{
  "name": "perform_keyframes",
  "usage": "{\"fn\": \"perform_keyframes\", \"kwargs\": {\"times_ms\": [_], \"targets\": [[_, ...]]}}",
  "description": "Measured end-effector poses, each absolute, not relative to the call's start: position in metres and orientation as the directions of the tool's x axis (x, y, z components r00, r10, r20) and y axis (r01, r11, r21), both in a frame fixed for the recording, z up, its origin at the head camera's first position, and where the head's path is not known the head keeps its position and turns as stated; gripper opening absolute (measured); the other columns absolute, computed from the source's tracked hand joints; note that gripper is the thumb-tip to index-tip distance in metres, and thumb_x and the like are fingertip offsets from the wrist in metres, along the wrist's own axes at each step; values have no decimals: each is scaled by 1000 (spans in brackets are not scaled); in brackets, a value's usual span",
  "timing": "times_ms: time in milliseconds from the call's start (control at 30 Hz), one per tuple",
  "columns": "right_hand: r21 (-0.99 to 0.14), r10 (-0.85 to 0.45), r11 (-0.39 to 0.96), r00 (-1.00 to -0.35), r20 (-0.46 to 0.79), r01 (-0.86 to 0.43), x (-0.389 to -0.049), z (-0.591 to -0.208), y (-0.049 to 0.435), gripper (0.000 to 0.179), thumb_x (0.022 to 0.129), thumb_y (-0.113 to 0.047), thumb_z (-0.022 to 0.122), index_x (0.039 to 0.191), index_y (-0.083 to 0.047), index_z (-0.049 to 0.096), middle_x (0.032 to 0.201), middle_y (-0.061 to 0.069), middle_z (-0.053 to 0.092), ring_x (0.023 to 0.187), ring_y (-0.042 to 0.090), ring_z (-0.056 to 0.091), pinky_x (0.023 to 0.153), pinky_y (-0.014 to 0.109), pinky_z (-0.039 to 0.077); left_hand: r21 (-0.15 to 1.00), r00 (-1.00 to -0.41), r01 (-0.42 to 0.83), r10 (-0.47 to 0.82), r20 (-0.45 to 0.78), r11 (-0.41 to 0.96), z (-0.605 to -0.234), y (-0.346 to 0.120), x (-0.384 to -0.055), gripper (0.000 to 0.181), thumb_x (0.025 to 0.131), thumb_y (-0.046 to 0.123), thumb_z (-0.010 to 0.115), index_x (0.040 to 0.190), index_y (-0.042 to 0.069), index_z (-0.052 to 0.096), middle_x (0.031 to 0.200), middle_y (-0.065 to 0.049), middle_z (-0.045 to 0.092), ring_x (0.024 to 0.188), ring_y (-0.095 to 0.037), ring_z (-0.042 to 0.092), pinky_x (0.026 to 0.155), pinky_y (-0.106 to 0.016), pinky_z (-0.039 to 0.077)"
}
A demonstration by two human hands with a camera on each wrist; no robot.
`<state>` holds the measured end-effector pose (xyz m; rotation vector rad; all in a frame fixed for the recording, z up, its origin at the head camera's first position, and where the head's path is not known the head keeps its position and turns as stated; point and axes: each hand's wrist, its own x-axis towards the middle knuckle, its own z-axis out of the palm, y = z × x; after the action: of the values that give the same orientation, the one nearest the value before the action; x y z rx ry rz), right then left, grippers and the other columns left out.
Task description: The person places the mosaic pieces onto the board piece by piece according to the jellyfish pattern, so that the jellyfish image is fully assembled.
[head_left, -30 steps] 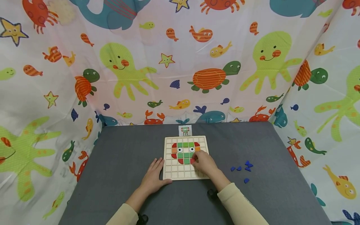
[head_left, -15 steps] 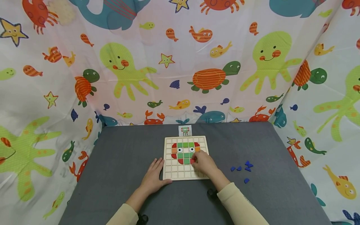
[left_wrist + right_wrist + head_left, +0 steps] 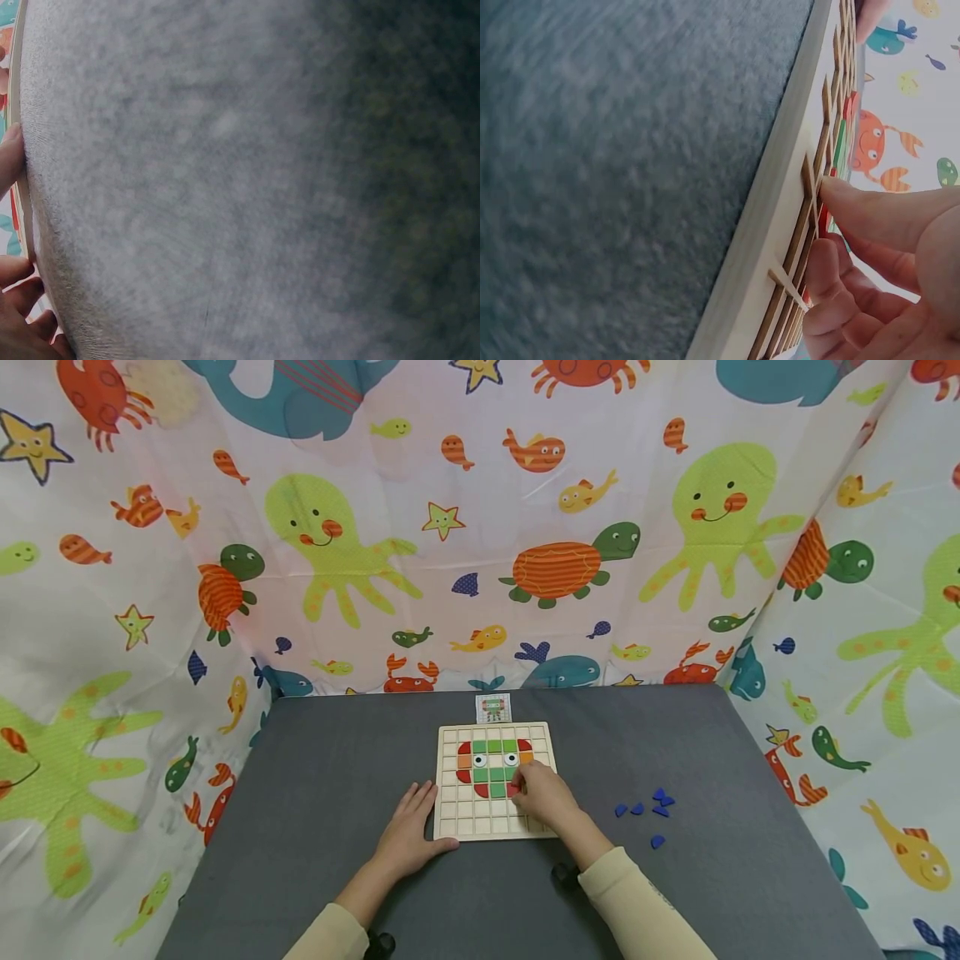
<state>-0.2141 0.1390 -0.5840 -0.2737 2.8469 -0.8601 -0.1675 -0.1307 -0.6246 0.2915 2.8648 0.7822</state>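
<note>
A wooden grid board lies on the grey table, its squares partly filled with red, green, orange and white eye-printed tiles. My left hand rests at the board's left side, fingers straight, thumb on its near left corner. At the right of the pattern my right hand bends over the board. Its thumb and fingers pinch a red tile at the pattern's lower right, down at the grid. The fingers hide part of that tile and the squares near it.
Several small blue pieces lie loose on the table, right of the board. Behind the board's far edge is a small picture card with a similar pattern. A sea-animal curtain hangs round the back and sides.
</note>
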Motion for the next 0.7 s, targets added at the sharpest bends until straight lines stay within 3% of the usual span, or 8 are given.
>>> {"fn": "perform_keyframes", "kwargs": {"times_ms": [233,700], "targets": [[-558,-219,819,-971,-97,-130,-216,-586,138,21,84,-8,79,103,-7,72,94,4,62,76,17,52,68,35,48,509,-969,141,224,-106,849,-625,-130,-168,109,76,59,82,160,12,31,166,-7,29,156,-32,17,117,-57,32],[-578,-217,808,-970,-113,-113,-219,-586,138,20,82,-8,81,99,-6,72,90,4,62,77,17,54,70,35,49,512,-968,144,229,-107,847,-624,-130,-167,108,77,58,82,160,12,31,166,-8,29,156,-32,17,117,-58,33]]}}
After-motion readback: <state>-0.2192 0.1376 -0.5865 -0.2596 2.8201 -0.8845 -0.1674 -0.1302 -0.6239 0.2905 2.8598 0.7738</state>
